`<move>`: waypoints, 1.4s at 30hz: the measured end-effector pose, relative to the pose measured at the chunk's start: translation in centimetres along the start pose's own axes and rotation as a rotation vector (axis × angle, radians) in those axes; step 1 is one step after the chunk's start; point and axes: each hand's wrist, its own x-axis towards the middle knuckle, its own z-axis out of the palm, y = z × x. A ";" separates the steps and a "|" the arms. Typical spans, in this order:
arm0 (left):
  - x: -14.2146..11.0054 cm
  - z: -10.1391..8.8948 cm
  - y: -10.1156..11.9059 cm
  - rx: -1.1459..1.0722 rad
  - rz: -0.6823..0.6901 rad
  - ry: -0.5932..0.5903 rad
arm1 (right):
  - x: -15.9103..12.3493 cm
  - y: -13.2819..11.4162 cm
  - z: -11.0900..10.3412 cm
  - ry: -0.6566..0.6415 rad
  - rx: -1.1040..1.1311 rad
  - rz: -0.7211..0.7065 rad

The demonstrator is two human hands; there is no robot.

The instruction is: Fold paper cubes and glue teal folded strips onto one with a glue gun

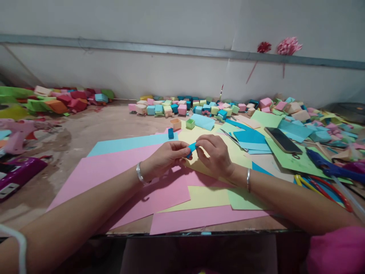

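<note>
My left hand (167, 158) and my right hand (215, 154) meet over the middle of the table, both pinching one small folded blue paper piece (191, 148). Each wrist wears a silver bangle. Beneath the hands lie overlapping paper sheets: pink (114, 171), light blue (128, 144), yellow (199, 198) and green (242, 199). A small dark blue folded piece (170, 133) stands on the paper just beyond my left hand. An orange paper box (175, 123) and a green paper box (190, 123) sit a little farther back.
Several coloured paper cubes (182, 106) line the back by the wall, with bigger folded pieces (62, 99) at far left. A phone (282, 140), scissors (232, 139), a blue glue gun (330, 167) and coloured rings (319, 186) lie at right. A purple tool (17, 175) sits at left.
</note>
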 end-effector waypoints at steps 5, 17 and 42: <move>-0.1 0.0 -0.2 0.036 0.030 0.025 | 0.1 0.1 -0.2 0.000 -0.065 -0.108; -0.4 0.6 0.1 0.053 0.010 0.078 | -0.2 -0.6 0.3 0.028 0.144 -0.048; 0.0 0.9 -0.9 0.174 0.211 0.258 | 0.0 -1.0 0.1 -0.105 0.596 0.310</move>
